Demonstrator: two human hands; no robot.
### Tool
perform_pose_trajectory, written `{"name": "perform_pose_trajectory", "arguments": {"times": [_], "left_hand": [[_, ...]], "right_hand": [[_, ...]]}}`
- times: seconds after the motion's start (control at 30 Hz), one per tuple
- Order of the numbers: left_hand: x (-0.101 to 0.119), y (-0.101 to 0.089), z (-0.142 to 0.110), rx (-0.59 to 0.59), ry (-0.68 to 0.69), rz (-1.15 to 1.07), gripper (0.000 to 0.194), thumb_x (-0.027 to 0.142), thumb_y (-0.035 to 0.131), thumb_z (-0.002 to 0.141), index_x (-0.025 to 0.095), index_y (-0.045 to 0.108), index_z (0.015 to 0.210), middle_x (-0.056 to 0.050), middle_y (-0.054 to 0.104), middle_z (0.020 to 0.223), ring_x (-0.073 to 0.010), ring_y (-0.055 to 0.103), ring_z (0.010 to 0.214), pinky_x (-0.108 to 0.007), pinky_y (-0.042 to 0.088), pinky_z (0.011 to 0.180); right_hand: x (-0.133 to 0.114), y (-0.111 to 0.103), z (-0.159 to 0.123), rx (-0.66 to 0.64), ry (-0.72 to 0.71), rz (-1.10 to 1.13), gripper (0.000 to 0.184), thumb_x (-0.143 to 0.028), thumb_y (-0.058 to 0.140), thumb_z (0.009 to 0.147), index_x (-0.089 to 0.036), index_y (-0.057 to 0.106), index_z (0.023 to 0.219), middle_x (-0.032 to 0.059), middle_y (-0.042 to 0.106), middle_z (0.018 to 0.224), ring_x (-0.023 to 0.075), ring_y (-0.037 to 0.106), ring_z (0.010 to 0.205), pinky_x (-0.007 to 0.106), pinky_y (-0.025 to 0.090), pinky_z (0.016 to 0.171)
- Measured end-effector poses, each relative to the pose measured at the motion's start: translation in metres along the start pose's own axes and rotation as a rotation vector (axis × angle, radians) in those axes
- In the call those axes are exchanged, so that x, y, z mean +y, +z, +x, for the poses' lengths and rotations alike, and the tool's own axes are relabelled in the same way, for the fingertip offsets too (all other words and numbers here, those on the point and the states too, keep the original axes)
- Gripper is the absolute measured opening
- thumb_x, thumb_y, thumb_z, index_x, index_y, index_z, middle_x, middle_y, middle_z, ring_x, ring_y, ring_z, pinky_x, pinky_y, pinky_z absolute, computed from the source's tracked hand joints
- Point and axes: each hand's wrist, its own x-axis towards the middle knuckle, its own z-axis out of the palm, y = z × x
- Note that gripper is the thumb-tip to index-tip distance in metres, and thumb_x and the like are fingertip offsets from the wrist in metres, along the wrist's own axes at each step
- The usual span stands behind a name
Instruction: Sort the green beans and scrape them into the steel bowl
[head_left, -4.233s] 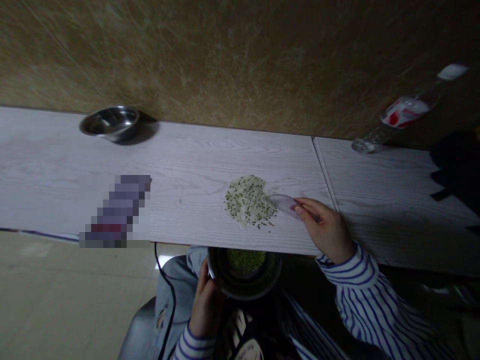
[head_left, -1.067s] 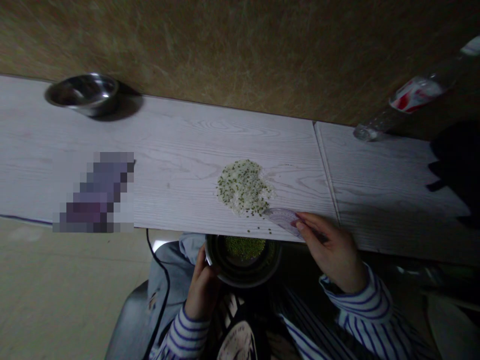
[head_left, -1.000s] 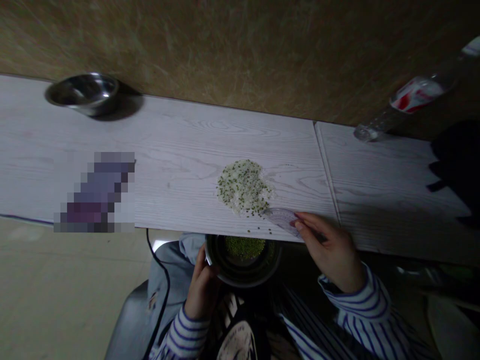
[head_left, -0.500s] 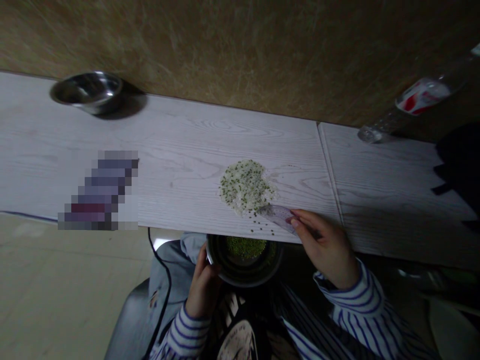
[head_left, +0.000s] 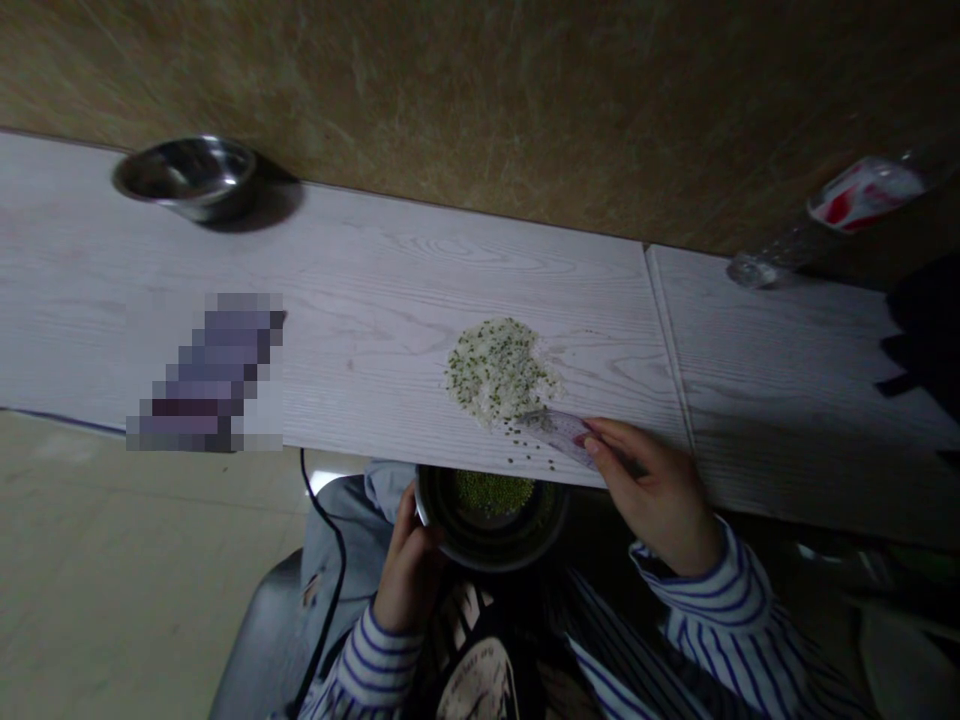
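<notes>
1. Nearer the table's front edge than four seconds ago, our right hand (head_left: 660, 497) has brought the translucent plastic piece (head_left: 559, 432) from the heap's right side to its near-right rim; some loose green beans (head_left: 529, 458) now lie closer to that edge.

2. We pinch the piece between thumb and fingers, its tip touching the grains.

3. Just left of and beyond that hand spreads the heap (head_left: 499, 370) of white grains mixed with green beans, on the table (head_left: 360, 330).

4. Below the edge, our left hand (head_left: 411, 575) grips the held bowl (head_left: 491, 545) by its left side; green beans sit inside, and the table edge hides its far rim.

5. We judge that a quick sweep could roll beans past the bowl; pressing too deep might drag white grains along. Should our left hand tilt or drop, the bowl could spill.

6. Far left of the right hand, near the wall, rests a steel bowl (head_left: 214, 207); nearer us, a pixelated object (head_left: 214, 365).

7. Beyond that hand, rightward, a bottle (head_left: 862, 195) carries a red-and-white label we cannot read. Our shirt's lettering (head_left: 480, 685) is too small to make out.
</notes>
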Motion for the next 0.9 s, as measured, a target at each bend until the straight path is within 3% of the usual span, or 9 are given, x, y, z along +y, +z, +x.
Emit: {"name": "perform_pose_trajectory", "arguments": {"times": [0.67,0.9], "left_hand": [[-0.002,-0.005,0.0,0.068,0.024,0.013,0.06,0.018,0.067,0.071,0.032,0.067,0.129,-0.003,0.071,0.125,-0.0303,0.058,0.123,-0.04,0.049,0.096],[0.0,-0.004,-0.001,0.039,0.019,0.016,0.058,0.019,0.068,0.07,0.031,0.068,0.126,-0.003,0.07,0.126,-0.0307,0.057,0.124,-0.04,0.048,0.098]], "right_hand": [[-0.004,0.0,0.007,-0.01,-0.042,-0.038,0.02,-0.028,0.06,0.092,-0.022,0.075,0.103,0.0063,0.08,0.095,0.021,0.077,0.083,0.031,0.063,0.077],[-0.003,0.003,0.012,0.008,-0.057,-0.05,0.02,-0.028,0.06,0.092,-0.023,0.076,0.104,0.0053,0.08,0.098,0.0214,0.077,0.088,0.032,0.062,0.081]]}}
